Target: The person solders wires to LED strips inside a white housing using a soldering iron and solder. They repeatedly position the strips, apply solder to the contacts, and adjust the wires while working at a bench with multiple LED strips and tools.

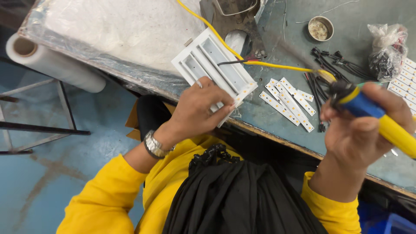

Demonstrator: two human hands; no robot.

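Observation:
My left hand [200, 109] grips the near corner of a white slotted light housing [212, 65] that rests on the bench edge. A narrow LED strip [243, 92] sits at the housing's near end by my fingertips, and a red-and-black wire pair [242, 61] crosses the housing. My right hand [364, 128] is closed around a blue-and-yellow soldering iron [381, 121], held above the bench to the right, apart from the housing. The iron's yellow cord [260, 64] runs from it across the housing toward the back.
Several loose white LED strips [288, 104] lie beside a bundle of black wires [329, 69]. A small round tin [320, 28], a plastic bag of dark parts [385, 50], more strips [405, 84], white sheet [130, 30] and a film roll [52, 63] surround them.

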